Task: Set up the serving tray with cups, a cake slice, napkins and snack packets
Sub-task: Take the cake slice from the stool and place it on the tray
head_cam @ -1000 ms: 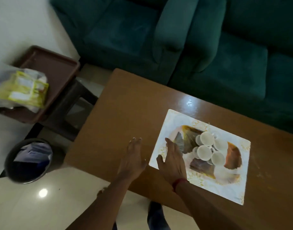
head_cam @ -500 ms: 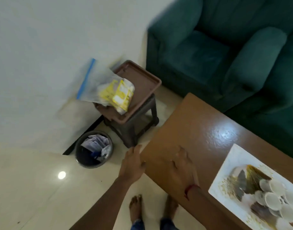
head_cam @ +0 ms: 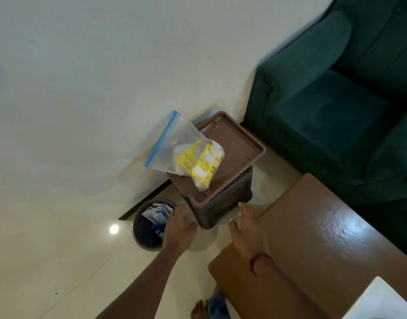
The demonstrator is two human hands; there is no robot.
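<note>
A brown serving tray (head_cam: 241,148) rests on a dark stool (head_cam: 223,203) by the wall. On the tray's near left part lies a clear zip bag (head_cam: 174,143) with a blue seal, holding yellow snack packets (head_cam: 199,162). My left hand (head_cam: 178,229) is open, fingers apart, just below the stool and above the bin's right side. My right hand (head_cam: 248,226) is open too, at the wooden table's left corner, a short way from the stool. Both hands hold nothing. Only a white corner of the other tray (head_cam: 382,302) shows at the bottom right; its cups are out of view.
A round waste bin (head_cam: 149,224) with papers stands on the floor left of the stool. The wooden table (head_cam: 324,238) fills the lower right. A green sofa (head_cam: 336,100) lines the right side. A white wall rises behind the stool. My bare foot (head_cam: 200,309) shows at the bottom.
My view has swung left from the table and white tray toward the stool. Both hands left the white tray and moved up-left, now close to the stool and brown tray.
</note>
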